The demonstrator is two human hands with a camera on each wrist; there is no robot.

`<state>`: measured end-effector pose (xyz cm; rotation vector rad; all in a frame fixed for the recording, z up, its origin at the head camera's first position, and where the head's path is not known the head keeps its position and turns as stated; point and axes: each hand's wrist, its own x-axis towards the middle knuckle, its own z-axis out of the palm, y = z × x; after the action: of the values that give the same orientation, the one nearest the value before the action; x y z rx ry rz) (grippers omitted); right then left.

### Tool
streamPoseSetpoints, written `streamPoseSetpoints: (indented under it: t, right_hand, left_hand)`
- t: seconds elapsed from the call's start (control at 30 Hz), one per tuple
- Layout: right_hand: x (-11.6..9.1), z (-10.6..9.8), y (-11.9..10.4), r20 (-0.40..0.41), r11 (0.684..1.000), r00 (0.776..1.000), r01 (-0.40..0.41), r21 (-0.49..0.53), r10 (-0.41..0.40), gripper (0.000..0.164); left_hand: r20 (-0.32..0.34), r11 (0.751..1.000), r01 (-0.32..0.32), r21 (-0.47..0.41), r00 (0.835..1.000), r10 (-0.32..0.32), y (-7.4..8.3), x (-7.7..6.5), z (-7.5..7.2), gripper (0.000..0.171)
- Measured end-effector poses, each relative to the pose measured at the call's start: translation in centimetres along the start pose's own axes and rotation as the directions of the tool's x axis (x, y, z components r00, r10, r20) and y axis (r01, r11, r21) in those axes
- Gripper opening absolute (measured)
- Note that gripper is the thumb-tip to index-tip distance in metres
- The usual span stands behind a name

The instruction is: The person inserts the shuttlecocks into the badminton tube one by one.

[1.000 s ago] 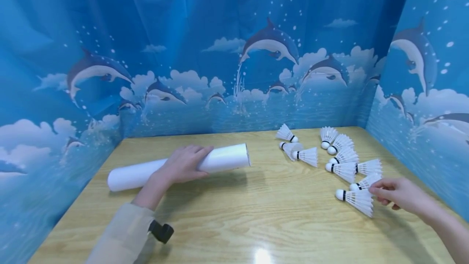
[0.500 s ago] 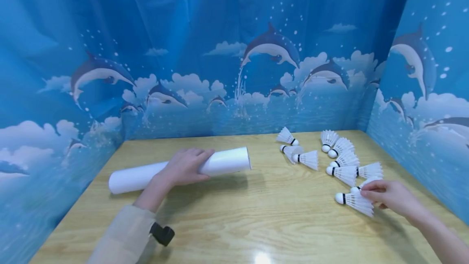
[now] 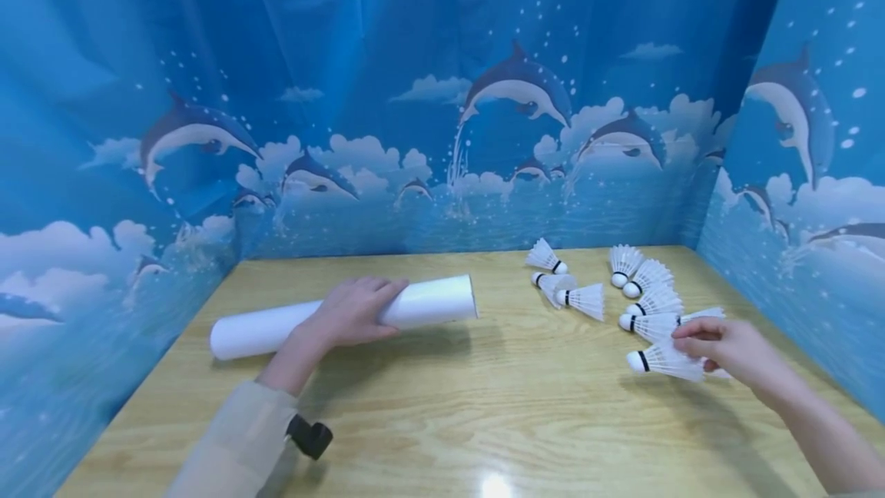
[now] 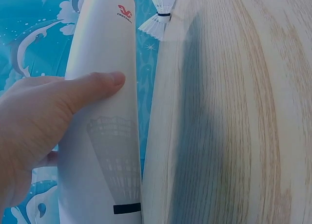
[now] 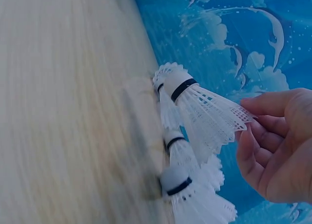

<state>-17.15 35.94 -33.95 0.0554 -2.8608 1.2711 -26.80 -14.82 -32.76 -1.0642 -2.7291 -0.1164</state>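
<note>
My left hand [image 3: 356,312] grips a white shuttlecock tube [image 3: 439,300] around its middle; its right end is raised off the table. In the left wrist view the thumb lies across the tube [image 4: 105,39], which bears a red logo and a printed grey shuttlecock. At the right, my right hand [image 3: 733,352] pinches the feather skirt's edge of a white shuttlecock [image 3: 664,361] with a black band, its cork pointing left. The right wrist view shows the held shuttlecock [image 5: 204,112] between thumb and fingers, over other shuttlecocks.
Several white shuttlecocks [image 3: 650,279] lie clustered at the table's right, partly behind my right hand. Three more shuttlecocks [image 3: 584,300] lie further left. The wooden table [image 3: 484,398] meets a blue dolphin-printed curtain [image 3: 387,137] at the back and sides.
My right hand has taken the nearest shuttlecock by its skirt and lifted it slightly off the table. The left hand and the tube have stayed in place.
</note>
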Motion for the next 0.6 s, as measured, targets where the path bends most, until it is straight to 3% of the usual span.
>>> streamPoseSetpoints:
  t: [0.6]
  right_hand:
    - [4.0, 4.0, -6.4, -0.055, 0.986, 0.995, 0.087, 0.145, -0.080, 0.032]
  left_hand:
    - [-0.048, 0.999, -0.035, 0.033, 0.998, 0.037, 0.4, -0.3, 0.1, 0.076]
